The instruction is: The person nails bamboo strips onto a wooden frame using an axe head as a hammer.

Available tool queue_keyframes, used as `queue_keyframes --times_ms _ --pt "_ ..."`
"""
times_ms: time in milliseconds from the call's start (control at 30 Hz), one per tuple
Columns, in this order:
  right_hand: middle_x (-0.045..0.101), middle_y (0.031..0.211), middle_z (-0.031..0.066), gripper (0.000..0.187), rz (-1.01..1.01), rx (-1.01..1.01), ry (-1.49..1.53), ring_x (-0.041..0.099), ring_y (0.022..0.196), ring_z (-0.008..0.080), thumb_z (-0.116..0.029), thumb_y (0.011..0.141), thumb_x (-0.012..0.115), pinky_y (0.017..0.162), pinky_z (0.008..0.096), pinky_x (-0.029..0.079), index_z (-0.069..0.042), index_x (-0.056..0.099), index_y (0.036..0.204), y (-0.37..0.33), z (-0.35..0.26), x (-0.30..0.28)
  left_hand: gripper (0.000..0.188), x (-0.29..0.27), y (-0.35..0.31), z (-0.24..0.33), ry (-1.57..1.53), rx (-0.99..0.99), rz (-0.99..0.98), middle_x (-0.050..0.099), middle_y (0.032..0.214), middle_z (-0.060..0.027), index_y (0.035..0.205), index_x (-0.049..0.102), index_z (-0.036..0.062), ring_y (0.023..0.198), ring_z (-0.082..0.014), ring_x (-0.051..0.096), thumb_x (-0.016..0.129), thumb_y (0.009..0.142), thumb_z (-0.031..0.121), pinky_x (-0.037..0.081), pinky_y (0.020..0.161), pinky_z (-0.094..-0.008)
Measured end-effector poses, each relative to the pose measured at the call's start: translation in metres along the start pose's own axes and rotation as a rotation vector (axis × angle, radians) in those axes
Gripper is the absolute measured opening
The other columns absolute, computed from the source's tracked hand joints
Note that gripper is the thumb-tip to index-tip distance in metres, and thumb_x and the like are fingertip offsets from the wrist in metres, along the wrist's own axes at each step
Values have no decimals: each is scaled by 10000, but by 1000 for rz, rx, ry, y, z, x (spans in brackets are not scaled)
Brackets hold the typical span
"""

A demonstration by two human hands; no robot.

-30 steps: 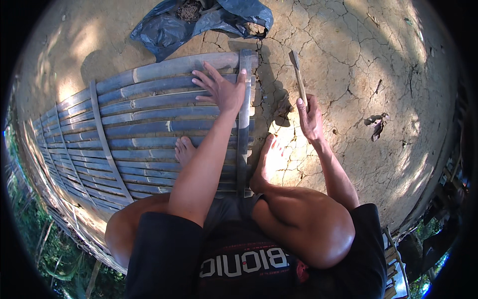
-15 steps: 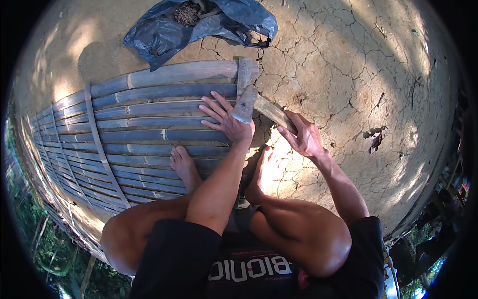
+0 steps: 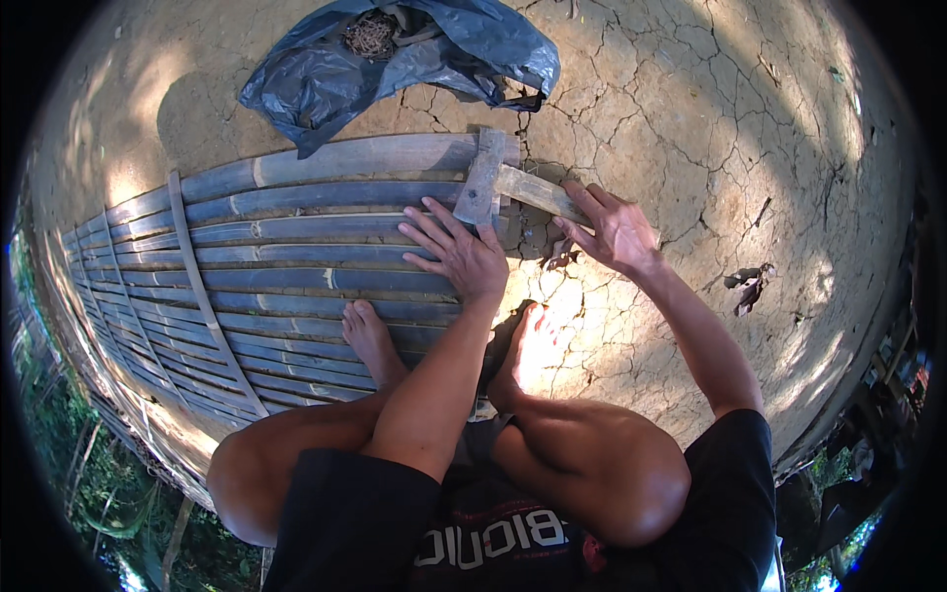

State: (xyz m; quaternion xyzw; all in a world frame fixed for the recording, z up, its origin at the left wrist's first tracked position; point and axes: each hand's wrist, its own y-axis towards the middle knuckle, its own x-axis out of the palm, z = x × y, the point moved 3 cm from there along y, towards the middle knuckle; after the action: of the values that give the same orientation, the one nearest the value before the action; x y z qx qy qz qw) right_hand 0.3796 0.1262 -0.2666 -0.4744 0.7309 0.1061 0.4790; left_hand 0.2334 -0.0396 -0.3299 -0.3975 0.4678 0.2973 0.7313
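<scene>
My right hand (image 3: 621,232) is closed round the wooden handle of a hatchet (image 3: 538,189). The hatchet's grey metal head lies over a short crosspiece (image 3: 490,144) at the right end of a panel of dark bamboo slats (image 3: 335,219). My left hand (image 3: 466,259) rests flat on the slats with its fingers spread, just below the hatchet head. Whatever lies directly beneath the head is hidden.
Beyond the panel lies a dark plastic bag (image 3: 326,84) holding a bundle of thin brown pieces (image 3: 370,35). A curved strip (image 3: 192,257) crosses the slats at left. My left foot (image 3: 370,340) is on the panel. Cracked earth (image 3: 691,128) spreads to the right.
The hatchet head has swung up and left from near my left wrist onto the crosspiece. My right hand has moved slightly up and right; my left hand stays on the slats.
</scene>
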Motion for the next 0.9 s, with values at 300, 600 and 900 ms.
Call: queue_keyframes --times_ms 300,600,900 --pt "665 1026 127 531 28 -149 -45 699 811 321 -453 953 637 665 413 595 -60 587 1306 2 -6 -2 855 4 0 -3 36 -14 33 -28 1681 -243 1624 55 45 1543 -445 -104 277 1020 608 -43 1164 -697" --pt "665 1035 124 534 14 -271 -20 694 843 307 -468 968 607 676 411 593 -59 573 1309 1 -7 -8 860 4 -1 -2 49 11 80 -7 1683 -240 1626 64 48 1547 -448 -72 270 1019 622 -21 1162 -705" --pt "687 976 202 620 -128 17 391 694 823 324 -557 1031 471 713 437 556 -41 532 1368 -25 -24 5 838 0 -4 -2 36 15 34 -31 1666 -285 1615 50 11 1534 -477 -100 327 1038 554 -44 1155 -714"
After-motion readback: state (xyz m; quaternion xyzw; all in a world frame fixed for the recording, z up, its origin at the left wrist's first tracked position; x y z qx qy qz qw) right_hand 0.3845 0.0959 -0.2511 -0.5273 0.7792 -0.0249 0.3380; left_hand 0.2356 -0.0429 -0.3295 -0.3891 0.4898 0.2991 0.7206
